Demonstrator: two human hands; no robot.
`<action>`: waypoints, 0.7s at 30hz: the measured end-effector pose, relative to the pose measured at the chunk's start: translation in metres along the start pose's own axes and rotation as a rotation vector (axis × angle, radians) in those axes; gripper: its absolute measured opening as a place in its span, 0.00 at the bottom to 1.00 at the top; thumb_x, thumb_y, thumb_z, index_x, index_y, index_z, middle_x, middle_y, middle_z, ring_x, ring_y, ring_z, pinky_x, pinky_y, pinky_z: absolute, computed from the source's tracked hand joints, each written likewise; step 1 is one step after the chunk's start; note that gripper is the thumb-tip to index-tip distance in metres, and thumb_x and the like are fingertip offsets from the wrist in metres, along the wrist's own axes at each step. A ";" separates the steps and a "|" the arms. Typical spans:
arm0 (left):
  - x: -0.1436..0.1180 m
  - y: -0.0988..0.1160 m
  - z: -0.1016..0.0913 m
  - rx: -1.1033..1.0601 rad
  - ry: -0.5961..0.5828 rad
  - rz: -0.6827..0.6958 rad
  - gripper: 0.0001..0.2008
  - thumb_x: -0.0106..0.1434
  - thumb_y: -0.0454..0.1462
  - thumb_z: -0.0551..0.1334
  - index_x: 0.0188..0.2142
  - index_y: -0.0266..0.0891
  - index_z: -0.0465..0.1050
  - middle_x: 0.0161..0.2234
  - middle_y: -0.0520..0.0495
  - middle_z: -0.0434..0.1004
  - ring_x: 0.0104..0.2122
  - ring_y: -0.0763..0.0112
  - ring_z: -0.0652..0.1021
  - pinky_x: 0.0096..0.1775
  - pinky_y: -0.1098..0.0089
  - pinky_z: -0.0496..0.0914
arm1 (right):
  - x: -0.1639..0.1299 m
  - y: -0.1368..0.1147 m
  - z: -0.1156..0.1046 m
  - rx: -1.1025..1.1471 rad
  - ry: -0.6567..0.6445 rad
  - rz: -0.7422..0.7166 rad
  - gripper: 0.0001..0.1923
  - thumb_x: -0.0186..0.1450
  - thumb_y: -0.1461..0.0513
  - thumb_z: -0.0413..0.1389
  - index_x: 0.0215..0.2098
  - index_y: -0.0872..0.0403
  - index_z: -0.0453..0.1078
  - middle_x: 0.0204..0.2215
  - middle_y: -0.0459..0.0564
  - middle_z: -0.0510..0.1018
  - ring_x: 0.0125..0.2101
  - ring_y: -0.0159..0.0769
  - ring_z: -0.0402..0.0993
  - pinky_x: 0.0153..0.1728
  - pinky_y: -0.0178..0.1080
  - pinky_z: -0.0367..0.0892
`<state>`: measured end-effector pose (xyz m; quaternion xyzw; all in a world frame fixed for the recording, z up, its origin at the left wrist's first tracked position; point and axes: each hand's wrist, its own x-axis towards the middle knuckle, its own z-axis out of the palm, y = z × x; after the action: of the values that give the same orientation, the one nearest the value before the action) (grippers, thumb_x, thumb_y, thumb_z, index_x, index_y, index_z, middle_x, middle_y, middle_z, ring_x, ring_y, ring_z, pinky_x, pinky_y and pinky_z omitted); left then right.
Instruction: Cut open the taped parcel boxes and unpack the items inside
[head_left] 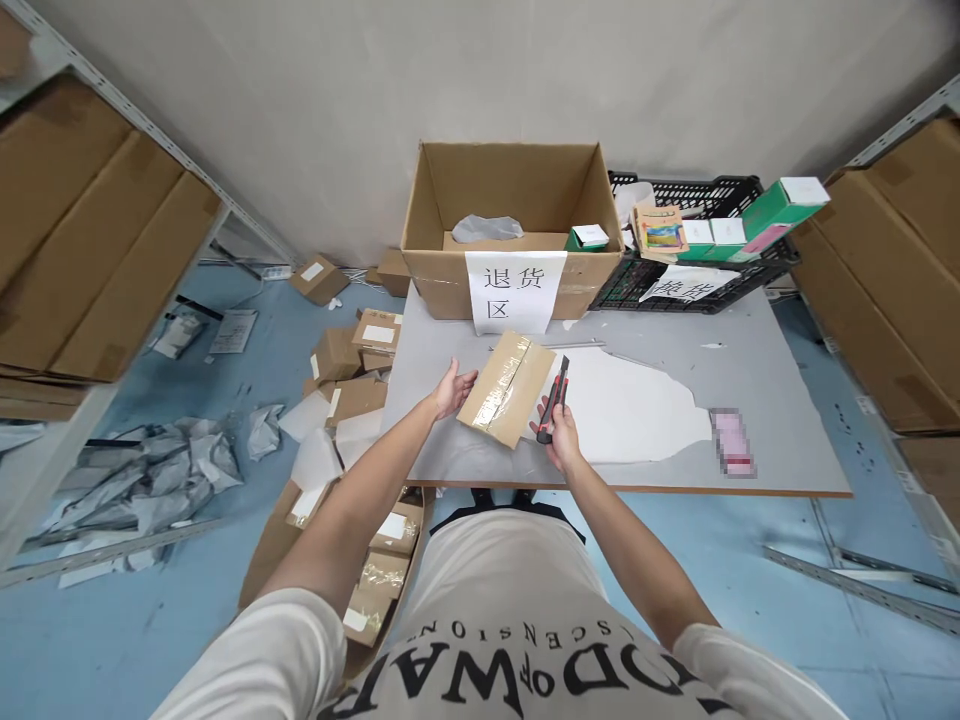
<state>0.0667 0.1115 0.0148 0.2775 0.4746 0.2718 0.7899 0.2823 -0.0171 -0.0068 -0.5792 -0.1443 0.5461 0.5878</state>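
A small brown cardboard parcel [507,390] with shiny clear tape along its seam lies slanted between my hands, over the grey table. My left hand [454,390] is open at its left side, fingers stretched toward the parcel's edge; whether they touch it I cannot tell. In my right hand [560,435] is a black and red utility knife [553,402], held pointing away from me. That hand is just right of the parcel, and some of its fingers are hidden behind the knife. White sheet material [637,405] lies flat under and beyond the knife.
At the table's back stand a large open carton [442,285] with a paper sign and a black crate [622,285] holding green boxes. A blurred pink item [733,442] lies on the right. Parcels [379,335] pile up left of the table; shelves with big cartons [97,230] flank both sides.
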 end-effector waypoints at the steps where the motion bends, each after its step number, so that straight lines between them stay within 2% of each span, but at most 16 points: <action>1: -0.001 -0.001 0.003 0.003 -0.054 -0.032 0.38 0.62 0.62 0.40 0.56 0.41 0.67 0.57 0.40 0.68 0.61 0.50 0.62 0.59 0.50 0.55 | -0.002 0.002 0.004 0.020 -0.004 -0.001 0.19 0.60 0.45 0.53 0.44 0.44 0.61 0.47 0.46 0.74 0.45 0.34 0.73 0.34 0.38 0.75; 4: -0.006 -0.002 0.010 0.035 -0.148 -0.087 0.39 0.61 0.62 0.39 0.56 0.42 0.68 0.55 0.43 0.70 0.60 0.51 0.64 0.59 0.55 0.57 | 0.000 0.005 0.012 0.056 -0.017 -0.017 0.21 0.60 0.46 0.54 0.45 0.46 0.61 0.45 0.47 0.75 0.44 0.33 0.74 0.37 0.37 0.74; 8: -0.013 -0.002 0.015 0.043 -0.164 -0.059 0.37 0.62 0.61 0.39 0.56 0.44 0.68 0.56 0.45 0.69 0.60 0.53 0.63 0.60 0.56 0.55 | 0.009 0.000 0.010 -0.016 -0.048 -0.012 0.19 0.60 0.46 0.54 0.42 0.48 0.62 0.41 0.46 0.76 0.41 0.33 0.74 0.39 0.37 0.72; 12: -0.023 -0.012 0.022 -0.027 -0.143 0.009 0.35 0.63 0.60 0.41 0.58 0.44 0.65 0.60 0.46 0.63 0.63 0.58 0.56 0.61 0.59 0.52 | 0.026 -0.017 0.003 -0.081 -0.084 -0.016 0.18 0.57 0.46 0.56 0.38 0.48 0.62 0.35 0.42 0.76 0.36 0.32 0.74 0.36 0.35 0.71; 16: -0.036 -0.039 0.034 -0.143 -0.047 0.130 0.34 0.64 0.59 0.42 0.61 0.47 0.60 0.63 0.47 0.58 0.65 0.62 0.52 0.62 0.61 0.50 | 0.054 -0.046 0.002 -0.180 -0.227 -0.019 0.20 0.55 0.45 0.59 0.35 0.50 0.63 0.29 0.40 0.75 0.29 0.30 0.72 0.30 0.32 0.68; 21: -0.050 -0.085 0.060 -0.256 0.012 0.277 0.32 0.64 0.58 0.46 0.64 0.53 0.52 0.67 0.51 0.47 0.66 0.67 0.46 0.62 0.61 0.48 | 0.091 -0.083 0.014 -0.309 -0.447 0.028 0.20 0.54 0.49 0.62 0.37 0.51 0.66 0.28 0.41 0.76 0.27 0.29 0.71 0.28 0.31 0.67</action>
<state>0.1151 0.0069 0.0094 0.2356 0.3981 0.4380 0.7708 0.3434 0.0860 0.0249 -0.5291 -0.3441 0.6399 0.4384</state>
